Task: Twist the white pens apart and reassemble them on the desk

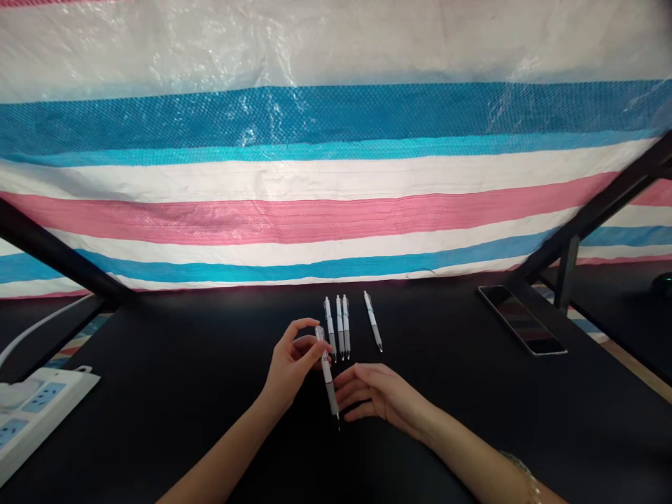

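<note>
Head view: pen (326, 371) in left grip (294, 357)

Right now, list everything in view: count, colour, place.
held pen: 1, white and grey, pinched in the left hand.
pens on table: 4, white, three side by side beyond the hands, one apart to their right.
phone: 1, dark, flat at right.
power strip: 1, white, left edge.
table: 1, black.
striped sheet: 1, blue, pink, white, behind the table.
left hand: holds the pen's upper part.
right hand: open, fingers by the pen's lower part.
</note>
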A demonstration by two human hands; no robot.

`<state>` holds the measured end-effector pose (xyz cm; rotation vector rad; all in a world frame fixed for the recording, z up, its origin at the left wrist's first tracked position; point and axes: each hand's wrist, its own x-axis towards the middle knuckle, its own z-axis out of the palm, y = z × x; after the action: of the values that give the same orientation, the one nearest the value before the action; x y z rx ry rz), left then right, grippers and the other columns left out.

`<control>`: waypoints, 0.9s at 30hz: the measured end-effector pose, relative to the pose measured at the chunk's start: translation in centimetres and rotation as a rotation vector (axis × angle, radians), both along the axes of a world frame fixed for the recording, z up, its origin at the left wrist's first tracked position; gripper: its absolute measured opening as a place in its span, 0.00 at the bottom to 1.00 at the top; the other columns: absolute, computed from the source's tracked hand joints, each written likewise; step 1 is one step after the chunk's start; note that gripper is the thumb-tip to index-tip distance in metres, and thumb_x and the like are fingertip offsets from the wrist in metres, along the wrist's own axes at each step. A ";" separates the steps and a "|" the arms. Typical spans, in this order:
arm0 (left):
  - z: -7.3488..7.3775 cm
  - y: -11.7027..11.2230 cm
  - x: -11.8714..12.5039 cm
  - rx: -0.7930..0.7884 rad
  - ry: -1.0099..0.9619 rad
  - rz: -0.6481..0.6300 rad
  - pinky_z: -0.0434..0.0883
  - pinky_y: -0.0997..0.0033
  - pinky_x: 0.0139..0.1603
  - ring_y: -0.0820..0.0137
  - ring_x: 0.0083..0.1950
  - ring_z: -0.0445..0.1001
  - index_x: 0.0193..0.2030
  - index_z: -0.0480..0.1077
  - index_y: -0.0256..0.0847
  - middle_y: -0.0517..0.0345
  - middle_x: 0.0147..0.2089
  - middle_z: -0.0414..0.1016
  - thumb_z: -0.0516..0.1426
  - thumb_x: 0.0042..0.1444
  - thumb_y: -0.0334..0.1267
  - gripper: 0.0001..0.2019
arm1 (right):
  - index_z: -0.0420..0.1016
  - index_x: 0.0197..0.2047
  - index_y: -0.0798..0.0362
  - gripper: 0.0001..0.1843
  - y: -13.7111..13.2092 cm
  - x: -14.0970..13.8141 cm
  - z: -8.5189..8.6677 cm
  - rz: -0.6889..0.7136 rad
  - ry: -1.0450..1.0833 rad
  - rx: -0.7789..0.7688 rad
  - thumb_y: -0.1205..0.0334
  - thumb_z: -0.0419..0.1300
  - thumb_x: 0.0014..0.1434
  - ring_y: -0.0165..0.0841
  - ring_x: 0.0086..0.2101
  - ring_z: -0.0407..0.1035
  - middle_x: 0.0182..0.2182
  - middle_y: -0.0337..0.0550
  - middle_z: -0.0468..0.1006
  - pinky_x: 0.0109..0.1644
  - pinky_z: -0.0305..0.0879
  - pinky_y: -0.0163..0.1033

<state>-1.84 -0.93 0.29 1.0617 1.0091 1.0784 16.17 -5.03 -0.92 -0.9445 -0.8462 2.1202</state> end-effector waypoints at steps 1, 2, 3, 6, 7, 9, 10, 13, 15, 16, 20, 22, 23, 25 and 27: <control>0.0 0.0 0.0 0.005 0.010 -0.003 0.73 0.70 0.31 0.69 0.28 0.74 0.44 0.66 0.43 0.58 0.28 0.77 0.63 0.46 0.40 0.18 | 0.74 0.40 0.61 0.26 0.0 0.0 0.0 0.001 0.004 -0.001 0.44 0.56 0.55 0.38 0.36 0.72 0.34 0.53 0.76 0.44 0.65 0.47; 0.0 0.0 0.0 0.008 0.021 -0.005 0.73 0.69 0.31 0.68 0.28 0.74 0.44 0.66 0.43 0.58 0.28 0.77 0.63 0.46 0.40 0.18 | 0.74 0.40 0.62 0.26 0.0 0.0 0.0 0.004 0.007 -0.001 0.44 0.56 0.55 0.38 0.36 0.72 0.34 0.53 0.76 0.45 0.65 0.48; 0.0 0.0 0.0 0.009 0.032 -0.007 0.73 0.69 0.31 0.68 0.28 0.75 0.44 0.66 0.43 0.58 0.28 0.77 0.63 0.46 0.40 0.18 | 0.74 0.39 0.62 0.25 0.0 0.0 0.0 0.004 0.011 -0.003 0.45 0.56 0.55 0.38 0.36 0.72 0.33 0.53 0.76 0.45 0.64 0.48; 0.1 -0.1 0.1 0.018 0.058 0.002 0.73 0.70 0.32 0.68 0.29 0.75 0.47 0.64 0.44 0.58 0.29 0.77 0.63 0.47 0.40 0.20 | 0.74 0.39 0.62 0.25 0.0 0.0 0.0 0.001 0.020 -0.014 0.46 0.56 0.55 0.38 0.36 0.72 0.33 0.53 0.76 0.45 0.64 0.48; 0.0 -0.1 0.1 0.025 0.064 0.006 0.73 0.69 0.32 0.68 0.30 0.75 0.49 0.64 0.44 0.58 0.29 0.77 0.62 0.47 0.40 0.21 | 0.74 0.39 0.62 0.24 0.0 0.0 -0.1 -0.002 0.022 -0.017 0.46 0.55 0.56 0.38 0.36 0.72 0.33 0.53 0.76 0.44 0.65 0.47; -0.1 0.0 0.0 0.037 0.068 0.012 0.73 0.69 0.33 0.68 0.30 0.75 0.49 0.63 0.44 0.58 0.30 0.78 0.62 0.49 0.40 0.20 | 0.74 0.39 0.63 0.24 0.1 0.0 -0.1 -0.006 0.024 -0.023 0.47 0.56 0.56 0.38 0.36 0.72 0.33 0.53 0.76 0.44 0.65 0.47; -0.2 0.0 0.0 0.040 0.068 0.011 0.73 0.69 0.34 0.68 0.30 0.75 0.48 0.63 0.44 0.57 0.30 0.78 0.61 0.49 0.39 0.19 | 0.74 0.39 0.63 0.24 0.1 0.0 -0.1 -0.008 0.023 -0.026 0.47 0.56 0.56 0.38 0.36 0.72 0.33 0.53 0.76 0.44 0.65 0.47; -0.7 0.1 -0.1 0.032 0.062 0.023 0.73 0.70 0.34 0.69 0.30 0.75 0.46 0.64 0.44 0.58 0.31 0.78 0.61 0.50 0.40 0.17 | 0.74 0.39 0.63 0.23 0.1 0.0 -0.1 -0.014 0.025 -0.035 0.48 0.56 0.56 0.38 0.35 0.72 0.34 0.54 0.76 0.44 0.65 0.47; -0.8 0.2 -0.2 0.022 0.056 0.048 0.73 0.70 0.34 0.69 0.30 0.75 0.47 0.64 0.44 0.58 0.31 0.78 0.61 0.49 0.40 0.18 | 0.74 0.39 0.63 0.23 0.2 0.0 -0.1 -0.016 0.027 -0.039 0.48 0.56 0.55 0.38 0.35 0.72 0.34 0.54 0.76 0.44 0.65 0.47; -0.8 0.2 -0.2 0.020 0.054 0.057 0.73 0.70 0.34 0.69 0.30 0.75 0.48 0.64 0.45 0.58 0.31 0.78 0.61 0.49 0.40 0.19 | 0.74 0.38 0.62 0.23 0.2 0.0 -0.1 -0.015 0.027 -0.040 0.48 0.56 0.55 0.38 0.36 0.72 0.34 0.53 0.76 0.44 0.65 0.47; -0.6 0.3 -0.2 0.022 0.051 0.069 0.73 0.67 0.34 0.68 0.30 0.75 0.47 0.64 0.43 0.58 0.30 0.78 0.61 0.49 0.40 0.18 | 0.74 0.38 0.62 0.22 0.2 0.0 -0.2 -0.010 0.026 -0.037 0.49 0.56 0.55 0.38 0.36 0.72 0.34 0.53 0.76 0.44 0.65 0.47; -0.5 0.4 -0.2 0.010 0.051 0.079 0.73 0.67 0.34 0.68 0.31 0.75 0.47 0.63 0.43 0.58 0.30 0.78 0.61 0.49 0.39 0.18 | 0.75 0.39 0.62 0.22 0.2 0.1 -0.3 -0.009 0.032 -0.034 0.50 0.56 0.56 0.39 0.36 0.72 0.35 0.54 0.76 0.44 0.65 0.47; -0.5 0.4 -0.2 0.004 0.048 0.088 0.73 0.67 0.34 0.68 0.31 0.75 0.48 0.63 0.43 0.58 0.31 0.78 0.61 0.49 0.39 0.19 | 0.75 0.39 0.63 0.21 0.2 0.1 -0.3 -0.009 0.035 -0.033 0.50 0.56 0.56 0.39 0.37 0.72 0.35 0.54 0.76 0.45 0.65 0.48; -0.5 0.4 -0.2 -0.002 0.037 0.103 0.73 0.67 0.34 0.68 0.31 0.75 0.50 0.62 0.44 0.58 0.31 0.78 0.61 0.50 0.39 0.21 | 0.75 0.39 0.63 0.21 0.2 0.1 -0.4 -0.009 0.039 -0.030 0.51 0.55 0.57 0.40 0.37 0.72 0.35 0.55 0.76 0.45 0.65 0.48; -0.6 0.5 -0.2 0.002 0.024 0.108 0.73 0.68 0.33 0.69 0.31 0.75 0.50 0.61 0.44 0.58 0.31 0.78 0.61 0.50 0.39 0.21 | 0.75 0.39 0.63 0.21 0.3 0.1 -0.4 -0.005 0.040 -0.026 0.51 0.55 0.57 0.41 0.37 0.73 0.35 0.55 0.76 0.45 0.65 0.48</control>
<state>-2.05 -0.47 -0.35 1.0329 1.0956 1.1565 16.27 -4.76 -1.34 -0.9133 -0.7970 2.1440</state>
